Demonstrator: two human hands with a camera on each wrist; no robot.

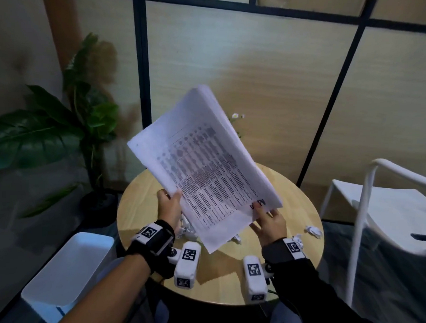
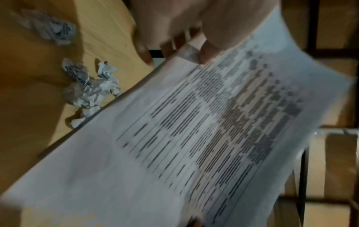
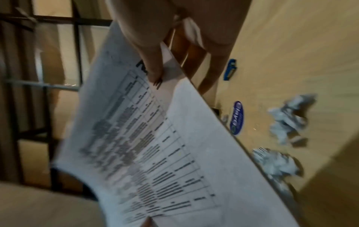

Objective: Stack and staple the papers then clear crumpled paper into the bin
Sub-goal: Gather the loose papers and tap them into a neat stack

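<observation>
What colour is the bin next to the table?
White. The bin shows best in the head view, at lower left.

We see matt white printed papers [image 1: 206, 166], thin and smooth, bowing slightly. The round table [image 1: 291, 197] looks like pale wood with a smooth satin grain. Crumpled paper [image 1: 313, 231] is rough and creased. The bin [image 1: 60, 272] at near left and the chair [image 1: 368, 194] at right look like smooth white plastic.
</observation>
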